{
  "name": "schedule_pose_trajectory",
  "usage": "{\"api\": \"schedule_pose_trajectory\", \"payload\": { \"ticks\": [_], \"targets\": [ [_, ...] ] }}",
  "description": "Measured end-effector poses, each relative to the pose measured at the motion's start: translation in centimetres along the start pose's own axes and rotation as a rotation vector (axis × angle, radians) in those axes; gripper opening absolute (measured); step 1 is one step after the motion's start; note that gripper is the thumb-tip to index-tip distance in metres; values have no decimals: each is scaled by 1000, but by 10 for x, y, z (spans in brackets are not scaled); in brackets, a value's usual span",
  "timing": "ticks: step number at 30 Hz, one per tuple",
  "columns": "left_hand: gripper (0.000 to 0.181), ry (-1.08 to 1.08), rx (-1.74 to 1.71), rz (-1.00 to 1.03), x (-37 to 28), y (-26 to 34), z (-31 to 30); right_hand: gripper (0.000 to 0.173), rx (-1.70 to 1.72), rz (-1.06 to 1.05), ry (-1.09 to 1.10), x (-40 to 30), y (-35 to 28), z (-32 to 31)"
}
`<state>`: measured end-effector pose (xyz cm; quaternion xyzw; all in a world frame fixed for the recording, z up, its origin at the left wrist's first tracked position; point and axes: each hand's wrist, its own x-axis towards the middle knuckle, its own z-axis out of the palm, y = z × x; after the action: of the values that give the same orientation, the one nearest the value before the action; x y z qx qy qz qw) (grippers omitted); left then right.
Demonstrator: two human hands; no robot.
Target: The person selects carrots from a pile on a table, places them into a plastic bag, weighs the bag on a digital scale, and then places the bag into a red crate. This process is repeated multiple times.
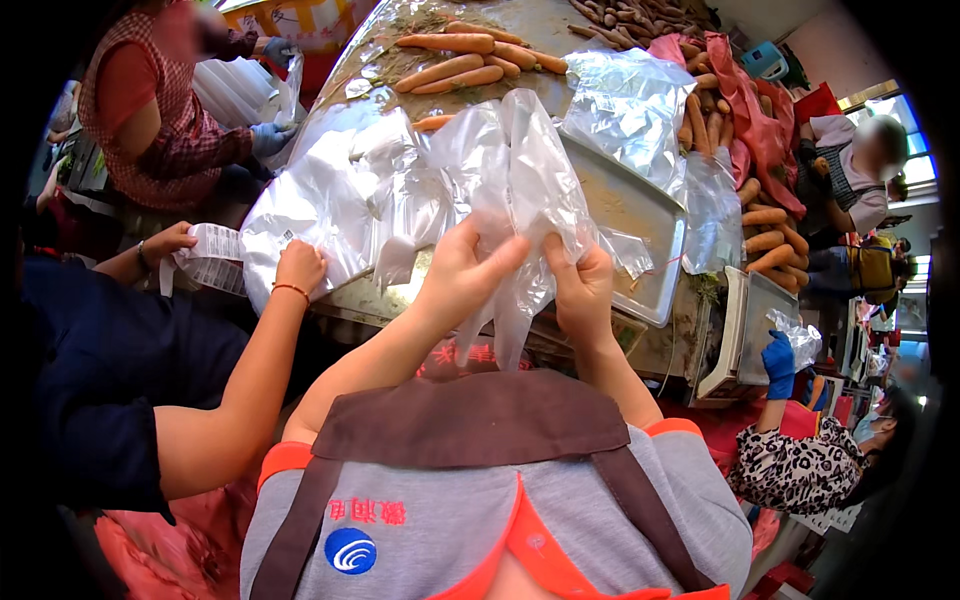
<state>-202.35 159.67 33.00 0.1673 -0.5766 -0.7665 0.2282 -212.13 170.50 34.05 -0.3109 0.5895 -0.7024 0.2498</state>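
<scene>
Both my hands are on a thin clear plastic bag (536, 161) in front of my chest. My left hand (480, 259) has its thumb across the film, its fingers partly behind it. Pinched between thumb and fingers of my right hand (581, 285) is the bag's right side. Narrow ends of film hang below my hands. Left of them, a pile of clear plastic bags (319, 199) covers the table edge. A metal tray (630, 202) lies to the right, with a small piece of clear film (628, 251) in it.
Carrots (465, 64) lie on the dirty table (367, 67), and more carrots (776, 240) are at the right by a pink sack (739, 112). A scale (727, 337) stands at the right. On my left, a co-worker's hand (300, 266) rests on the bags; their other holds printed labels (217, 251).
</scene>
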Motion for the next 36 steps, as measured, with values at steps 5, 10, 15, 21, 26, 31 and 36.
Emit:
{"api": "schedule_pose_trajectory", "payload": {
  "ticks": [5,10,15,21,26,31,36],
  "targets": [
    [18,110,-224,-32,0,-5,-1,20,123,87,78,-1,10,4],
    [17,181,-295,6,0,-15,0,19,206,120,113,-1,22,9],
    [16,256,-528,-16,2,-13,-4,18,239,153,276,-2,20,12],
    [18,250,-661,-73,6,-13,-9,21,8,134,242,16,21,-24],
    [18,228,-627,-91,5,-16,-18,26,-375,-61,443,102,-3,-180],
    [18,217,-633,-115,11,-19,-20,31,-798,-172,730,179,-49,-373],
    [22,182,-617,-145,16,-16,-18,38,-1334,-106,325,216,25,-383]
  ]
}}
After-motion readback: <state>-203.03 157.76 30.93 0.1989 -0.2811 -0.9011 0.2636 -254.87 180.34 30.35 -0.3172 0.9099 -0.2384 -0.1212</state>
